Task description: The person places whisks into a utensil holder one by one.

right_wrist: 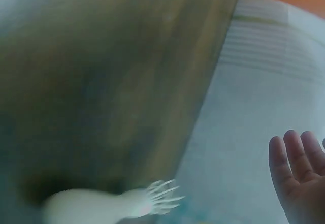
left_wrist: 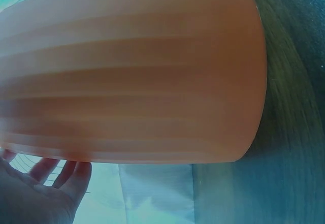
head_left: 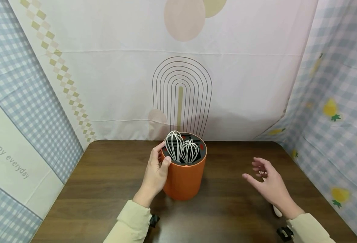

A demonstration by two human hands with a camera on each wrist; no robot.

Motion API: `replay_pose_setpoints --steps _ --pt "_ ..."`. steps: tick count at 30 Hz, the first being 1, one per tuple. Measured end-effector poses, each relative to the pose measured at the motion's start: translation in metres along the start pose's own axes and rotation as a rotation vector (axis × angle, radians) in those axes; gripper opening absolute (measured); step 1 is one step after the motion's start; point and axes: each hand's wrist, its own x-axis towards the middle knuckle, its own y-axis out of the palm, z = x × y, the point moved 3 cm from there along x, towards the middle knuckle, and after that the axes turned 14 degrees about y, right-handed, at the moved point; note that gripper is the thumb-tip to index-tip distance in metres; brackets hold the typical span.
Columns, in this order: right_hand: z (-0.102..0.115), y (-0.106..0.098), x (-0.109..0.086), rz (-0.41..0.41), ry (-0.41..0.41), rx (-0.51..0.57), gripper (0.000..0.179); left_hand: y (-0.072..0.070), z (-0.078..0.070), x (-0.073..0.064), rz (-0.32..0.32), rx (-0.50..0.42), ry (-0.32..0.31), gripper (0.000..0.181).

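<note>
- The left hand (head_left: 156, 170) grasps the orange utensil holder (head_left: 184, 182) at its rim, thumb on the near side; the holder stands upright on the brown desk (head_left: 105, 175).
- A taller whisk (head_left: 174, 146) and a shorter whisk (head_left: 190, 152) stand head-up in the holder, against its dark slotted insert (head_left: 195, 138).
- The right hand (head_left: 271, 185) hovers to the holder's right, its fingers loosely bent and holding nothing.
- Beneath it, a white-handled whisk (right_wrist: 104, 207) lies on the desk, apart from the fingers.
- The step in hand is probably reaching for this whisk while the holder is steadied.
- Next calls for lowering the fingers, pinching the handle, then lifting and turning the whisk head-up to seat it beside the others.
</note>
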Motion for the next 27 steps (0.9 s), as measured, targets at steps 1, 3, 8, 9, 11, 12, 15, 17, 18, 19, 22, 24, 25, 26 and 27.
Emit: replay_pose_setpoints --steps 1,3,8,9,11,12,15,17,18,19,22,24,25,26,27 --pt "-0.006 -0.002 -0.001 0.009 0.027 0.011 0.070 0.000 0.000 0.000 0.001 0.001 0.000 0.052" --pt "-0.018 -0.007 -0.003 0.017 0.086 0.035 0.070 0.000 0.000 0.000 0.002 0.002 -0.005 0.052" --pt "-0.046 -0.020 -0.010 0.043 0.259 -0.013 0.074 -0.001 -0.001 0.000 0.003 -0.003 -0.019 0.052" --pt "-0.051 -0.021 -0.011 0.055 0.294 -0.031 0.076 -0.001 -0.001 -0.001 0.004 -0.003 -0.022 0.052" --pt "-0.061 -0.024 -0.014 0.081 0.359 -0.046 0.080 -0.002 -0.001 -0.001 0.003 -0.005 -0.025 0.051" --pt "-0.066 -0.024 -0.015 0.095 0.383 -0.048 0.082 -0.002 -0.001 -0.001 0.002 -0.006 -0.026 0.051" --pt "-0.077 -0.025 -0.017 0.137 0.435 -0.051 0.086 -0.003 0.000 0.000 -0.001 -0.009 -0.024 0.052" --pt "-0.082 -0.026 -0.019 0.170 0.459 -0.064 0.088 -0.004 -0.001 0.000 -0.003 -0.009 -0.022 0.052" --pt "-0.084 -0.026 -0.019 0.183 0.469 -0.076 0.089 -0.004 -0.001 0.000 -0.003 -0.009 -0.022 0.052" --pt "-0.085 -0.026 -0.019 0.196 0.479 -0.083 0.090 -0.004 -0.001 -0.001 -0.003 -0.008 -0.021 0.053" --pt "-0.088 -0.025 -0.020 0.227 0.512 -0.093 0.092 -0.003 -0.001 -0.001 0.001 -0.004 -0.020 0.053" --pt "-0.090 -0.024 -0.020 0.231 0.527 -0.091 0.093 -0.002 -0.001 -0.001 0.007 -0.004 -0.022 0.053" --pt "-0.090 -0.024 -0.020 0.235 0.533 -0.084 0.094 -0.002 -0.001 -0.001 0.010 -0.004 -0.024 0.053" --pt "-0.091 -0.023 -0.020 0.237 0.537 -0.077 0.094 -0.001 -0.001 -0.001 0.012 -0.004 -0.026 0.052" --pt "-0.092 -0.022 -0.020 0.236 0.536 -0.074 0.094 -0.001 -0.001 -0.001 0.015 -0.004 -0.029 0.052"
